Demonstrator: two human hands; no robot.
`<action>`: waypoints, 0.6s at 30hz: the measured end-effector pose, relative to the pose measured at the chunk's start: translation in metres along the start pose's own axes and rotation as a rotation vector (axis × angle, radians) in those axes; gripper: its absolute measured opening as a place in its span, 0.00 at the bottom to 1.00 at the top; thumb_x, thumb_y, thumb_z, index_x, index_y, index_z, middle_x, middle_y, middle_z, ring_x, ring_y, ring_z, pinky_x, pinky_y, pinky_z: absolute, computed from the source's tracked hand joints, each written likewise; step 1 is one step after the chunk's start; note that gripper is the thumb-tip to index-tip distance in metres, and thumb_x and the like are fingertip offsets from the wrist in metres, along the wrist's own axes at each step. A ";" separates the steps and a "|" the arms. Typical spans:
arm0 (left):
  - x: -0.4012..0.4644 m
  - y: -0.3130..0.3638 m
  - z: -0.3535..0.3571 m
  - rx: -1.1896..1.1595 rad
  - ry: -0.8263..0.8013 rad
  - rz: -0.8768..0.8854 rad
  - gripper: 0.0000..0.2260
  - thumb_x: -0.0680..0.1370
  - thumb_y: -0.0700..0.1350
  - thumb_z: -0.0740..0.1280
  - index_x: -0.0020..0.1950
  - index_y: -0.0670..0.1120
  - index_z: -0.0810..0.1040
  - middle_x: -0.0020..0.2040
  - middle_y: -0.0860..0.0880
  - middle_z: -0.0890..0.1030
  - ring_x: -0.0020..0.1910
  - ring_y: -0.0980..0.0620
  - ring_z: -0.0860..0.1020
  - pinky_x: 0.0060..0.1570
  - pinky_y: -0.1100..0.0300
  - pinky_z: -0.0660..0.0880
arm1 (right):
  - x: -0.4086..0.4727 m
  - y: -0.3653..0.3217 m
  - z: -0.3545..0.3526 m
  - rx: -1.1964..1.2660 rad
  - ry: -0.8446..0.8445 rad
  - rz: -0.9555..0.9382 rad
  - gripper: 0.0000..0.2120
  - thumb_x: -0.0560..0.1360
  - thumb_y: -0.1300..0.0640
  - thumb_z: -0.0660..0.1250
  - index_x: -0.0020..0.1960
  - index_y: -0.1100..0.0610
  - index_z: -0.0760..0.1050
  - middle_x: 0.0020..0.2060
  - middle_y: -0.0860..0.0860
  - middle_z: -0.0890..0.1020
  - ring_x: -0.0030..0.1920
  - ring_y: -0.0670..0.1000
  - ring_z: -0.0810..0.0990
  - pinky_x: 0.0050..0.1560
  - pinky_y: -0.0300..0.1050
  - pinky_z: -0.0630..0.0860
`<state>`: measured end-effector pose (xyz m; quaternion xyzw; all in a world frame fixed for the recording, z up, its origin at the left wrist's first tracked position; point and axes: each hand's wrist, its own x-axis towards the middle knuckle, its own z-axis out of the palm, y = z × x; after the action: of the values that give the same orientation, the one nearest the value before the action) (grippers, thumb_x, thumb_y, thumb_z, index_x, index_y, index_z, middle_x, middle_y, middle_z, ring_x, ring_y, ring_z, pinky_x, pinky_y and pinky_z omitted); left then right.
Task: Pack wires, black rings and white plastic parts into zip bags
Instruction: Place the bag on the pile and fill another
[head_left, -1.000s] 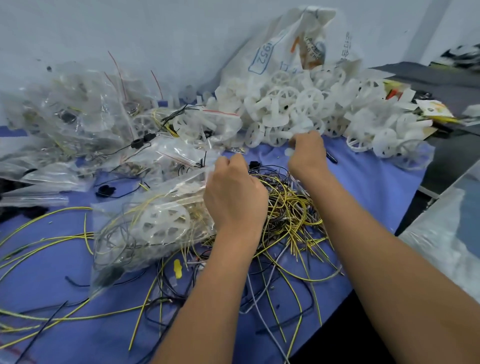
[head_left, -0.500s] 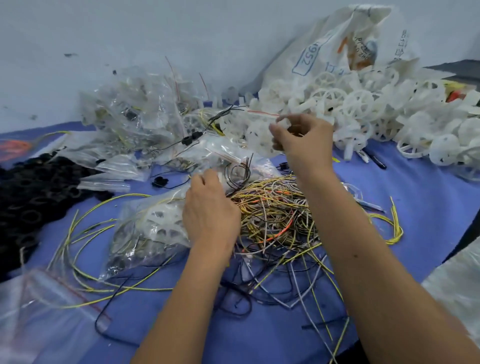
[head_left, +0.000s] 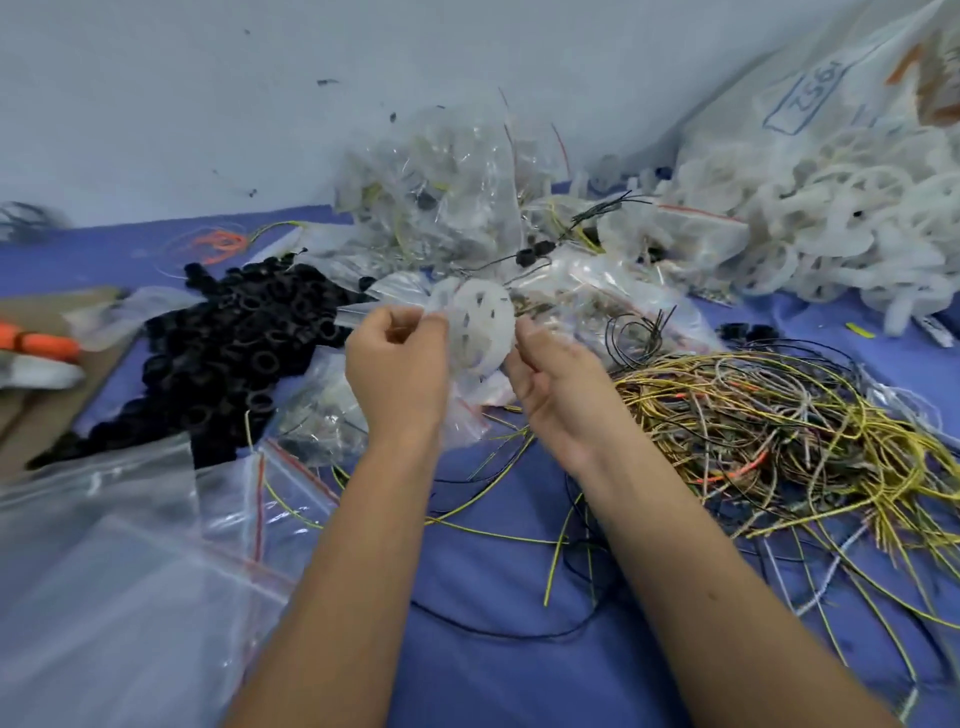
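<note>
A round white plastic part (head_left: 480, 332) with holes is held up between both hands above the table. My left hand (head_left: 397, 364) grips a clear zip bag (head_left: 467, 415) with a red seal strip that hangs under the part. My right hand (head_left: 558, 384) pinches the part's right edge. A heap of black rings (head_left: 234, 343) lies to the left. A tangle of yellow, black and grey wires (head_left: 769, 421) lies to the right. A big pile of white plastic parts (head_left: 831, 218) sits at the back right.
Filled zip bags (head_left: 441, 197) are heaped against the wall behind my hands. Empty zip bags (head_left: 130, 571) lie at the front left. A cardboard piece (head_left: 31, 384) with an orange tool (head_left: 41, 340) is at the far left. A large printed sack (head_left: 831, 88) stands at the back right.
The view has swung left. My right hand brought a white part from the pile toward my left hand, which lifted off the filled bag and now holds an empty zip bag.
</note>
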<state>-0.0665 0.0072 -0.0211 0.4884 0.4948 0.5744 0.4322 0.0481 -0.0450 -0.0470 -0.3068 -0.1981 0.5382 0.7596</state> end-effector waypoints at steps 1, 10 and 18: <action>0.003 0.004 0.000 0.025 -0.004 0.021 0.07 0.72 0.42 0.72 0.36 0.49 0.78 0.32 0.51 0.78 0.33 0.51 0.75 0.40 0.54 0.74 | -0.001 0.003 0.000 -0.090 0.005 -0.004 0.05 0.81 0.64 0.65 0.51 0.64 0.80 0.44 0.55 0.85 0.44 0.48 0.85 0.50 0.38 0.83; 0.008 0.037 -0.014 0.615 -0.088 0.487 0.05 0.72 0.40 0.70 0.38 0.48 0.77 0.32 0.54 0.77 0.37 0.49 0.78 0.41 0.60 0.70 | -0.009 0.005 -0.003 -0.851 -0.006 -0.266 0.04 0.77 0.62 0.72 0.43 0.59 0.80 0.31 0.58 0.83 0.26 0.53 0.80 0.26 0.42 0.77; -0.041 0.041 0.015 0.660 -0.282 0.529 0.01 0.73 0.41 0.70 0.42 0.46 0.79 0.40 0.46 0.81 0.46 0.43 0.79 0.50 0.49 0.76 | -0.023 0.016 0.013 -0.346 -0.146 -0.034 0.19 0.82 0.67 0.54 0.42 0.56 0.80 0.30 0.52 0.79 0.29 0.46 0.78 0.30 0.38 0.74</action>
<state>-0.0462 -0.0363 0.0142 0.7834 0.4460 0.4043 0.1546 0.0206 -0.0591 -0.0474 -0.3897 -0.3477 0.5038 0.6881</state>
